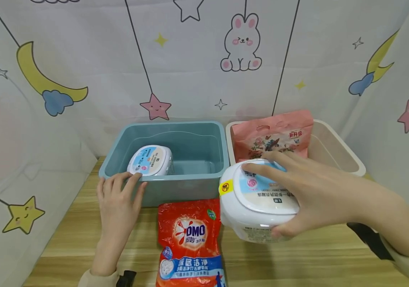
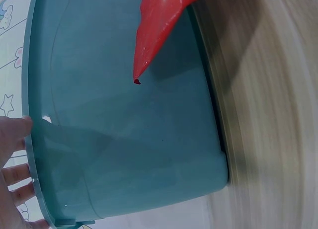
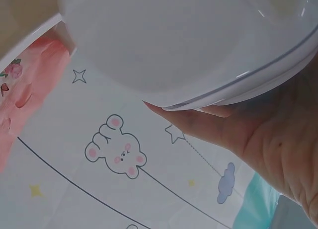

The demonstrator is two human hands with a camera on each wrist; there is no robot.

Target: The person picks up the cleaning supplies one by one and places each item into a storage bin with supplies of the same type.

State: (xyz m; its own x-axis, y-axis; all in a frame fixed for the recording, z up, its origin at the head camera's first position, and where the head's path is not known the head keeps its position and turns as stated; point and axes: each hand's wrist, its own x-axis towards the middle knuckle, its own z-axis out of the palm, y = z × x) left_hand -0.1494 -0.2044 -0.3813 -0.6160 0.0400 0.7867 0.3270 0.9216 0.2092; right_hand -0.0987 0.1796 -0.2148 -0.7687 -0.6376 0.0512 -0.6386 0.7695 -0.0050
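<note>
My right hand (image 1: 308,187) grips a white laundry-pod tub (image 1: 258,215) from above, fingers over its blue and beige lid and thumb at the near side. The tub is raised in front of the bins, and its smooth white side (image 3: 164,45) fills the top of the right wrist view. My left hand (image 1: 118,199) holds the near rim of a teal plastic bin (image 1: 183,187) near its left corner. Fingers lie over the rim, with the thumb by the outer wall. Inside that bin, at the left, sits a similar white tub (image 1: 150,159).
A red OMO detergent bag (image 1: 190,243) lies on the wooden table (image 1: 68,247) before the teal bin. To the right, a cream bin (image 1: 344,149) contains a pink bag (image 1: 272,135) standing upright. A printed white cloth (image 1: 190,56) hangs behind and at both sides.
</note>
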